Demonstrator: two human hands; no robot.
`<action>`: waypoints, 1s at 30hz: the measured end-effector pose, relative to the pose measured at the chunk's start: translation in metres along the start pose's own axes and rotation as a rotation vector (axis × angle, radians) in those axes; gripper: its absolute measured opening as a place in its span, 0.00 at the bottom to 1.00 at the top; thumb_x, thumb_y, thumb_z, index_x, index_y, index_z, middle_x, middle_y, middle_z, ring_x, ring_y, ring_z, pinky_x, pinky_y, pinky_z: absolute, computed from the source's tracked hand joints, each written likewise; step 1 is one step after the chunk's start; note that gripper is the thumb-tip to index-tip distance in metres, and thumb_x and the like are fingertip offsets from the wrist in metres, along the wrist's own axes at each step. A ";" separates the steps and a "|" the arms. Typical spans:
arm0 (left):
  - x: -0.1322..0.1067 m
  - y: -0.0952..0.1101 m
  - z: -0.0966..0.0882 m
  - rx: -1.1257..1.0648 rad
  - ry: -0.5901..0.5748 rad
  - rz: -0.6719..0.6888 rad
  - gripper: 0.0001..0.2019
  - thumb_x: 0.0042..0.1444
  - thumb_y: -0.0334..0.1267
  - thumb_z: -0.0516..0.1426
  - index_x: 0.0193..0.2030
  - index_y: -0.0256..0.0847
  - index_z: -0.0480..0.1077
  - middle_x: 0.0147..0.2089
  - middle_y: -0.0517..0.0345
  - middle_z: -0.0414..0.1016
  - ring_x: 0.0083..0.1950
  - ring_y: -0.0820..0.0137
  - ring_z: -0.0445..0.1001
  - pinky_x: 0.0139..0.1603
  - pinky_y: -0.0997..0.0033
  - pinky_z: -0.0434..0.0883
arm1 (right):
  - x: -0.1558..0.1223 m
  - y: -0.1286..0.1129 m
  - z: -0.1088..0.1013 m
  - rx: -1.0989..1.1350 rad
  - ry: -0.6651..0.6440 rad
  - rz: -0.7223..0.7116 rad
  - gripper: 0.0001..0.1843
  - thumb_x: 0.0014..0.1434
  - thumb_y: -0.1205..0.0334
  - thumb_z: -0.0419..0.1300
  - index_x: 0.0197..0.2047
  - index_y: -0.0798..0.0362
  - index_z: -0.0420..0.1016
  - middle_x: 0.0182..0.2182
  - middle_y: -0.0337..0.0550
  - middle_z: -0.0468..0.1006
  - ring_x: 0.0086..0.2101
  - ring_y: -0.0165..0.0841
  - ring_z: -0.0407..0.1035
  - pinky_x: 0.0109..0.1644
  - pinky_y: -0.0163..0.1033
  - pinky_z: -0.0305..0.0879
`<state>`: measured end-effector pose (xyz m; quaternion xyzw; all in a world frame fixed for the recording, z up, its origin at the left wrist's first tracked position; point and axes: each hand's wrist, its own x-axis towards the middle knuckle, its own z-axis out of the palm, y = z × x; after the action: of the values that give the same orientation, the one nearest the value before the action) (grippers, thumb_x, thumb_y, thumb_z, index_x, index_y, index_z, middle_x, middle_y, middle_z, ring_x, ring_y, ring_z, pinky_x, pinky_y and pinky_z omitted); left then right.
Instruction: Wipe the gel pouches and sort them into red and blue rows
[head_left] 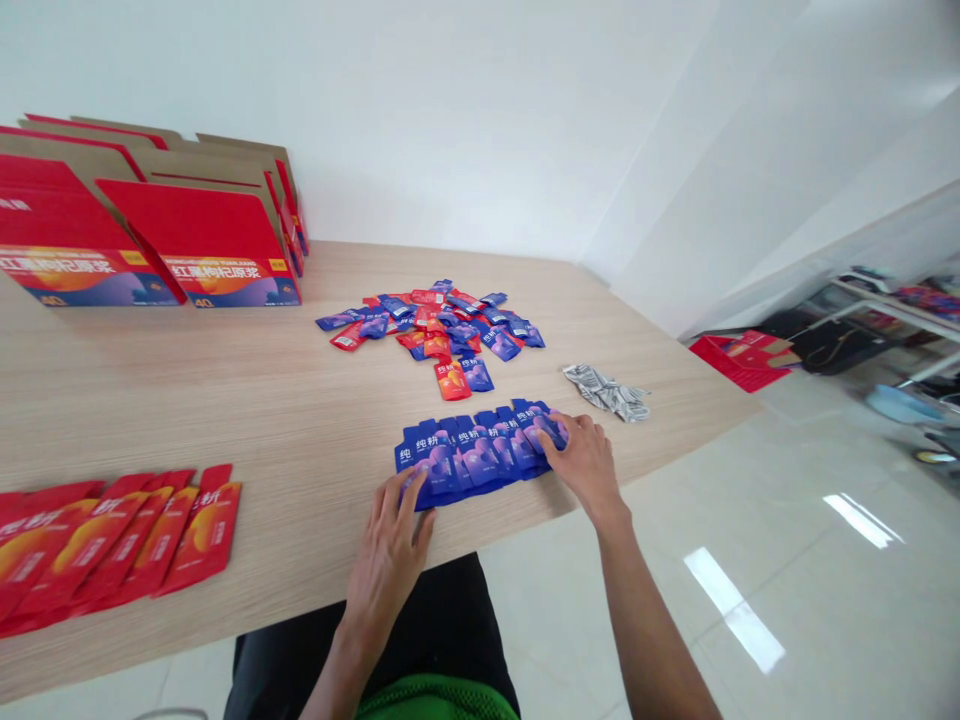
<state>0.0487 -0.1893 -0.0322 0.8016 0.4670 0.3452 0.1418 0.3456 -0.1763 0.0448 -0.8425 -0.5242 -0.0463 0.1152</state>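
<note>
A row of overlapping blue pouches [474,452] lies near the front edge of the table, its printed faces up. At its left end, my left hand [391,540] rests its fingertips on the pouches, fingers apart and thumb spread to the side. My right hand [585,462] is at the right end, thumb and index finger closed on the edge of the last pouches. Just beyond the row, a red pouch [451,381] and a blue pouch [476,374] lie side by side, close to a loose pile of mixed red and blue pouches [427,322].
Overlapping red pouches [124,540] lie at the table's front left. Open red cartons [202,230] stand at the back left against the wall. A crumpled grey-striped cloth [607,391] is on the table at right. A red box [742,360] and shelving are beyond the table's right edge.
</note>
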 end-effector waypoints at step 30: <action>-0.002 0.000 0.000 -0.025 -0.009 -0.033 0.27 0.69 0.37 0.53 0.73 0.50 0.55 0.67 0.49 0.67 0.68 0.59 0.66 0.68 0.49 0.70 | -0.016 0.002 0.005 -0.179 -0.099 -0.096 0.22 0.69 0.50 0.57 0.62 0.48 0.74 0.52 0.53 0.76 0.51 0.49 0.69 0.54 0.51 0.60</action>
<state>0.0477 -0.1909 -0.0328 0.7935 0.4753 0.3448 0.1596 0.3394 -0.1901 0.0368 -0.8248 -0.5625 -0.0569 0.0111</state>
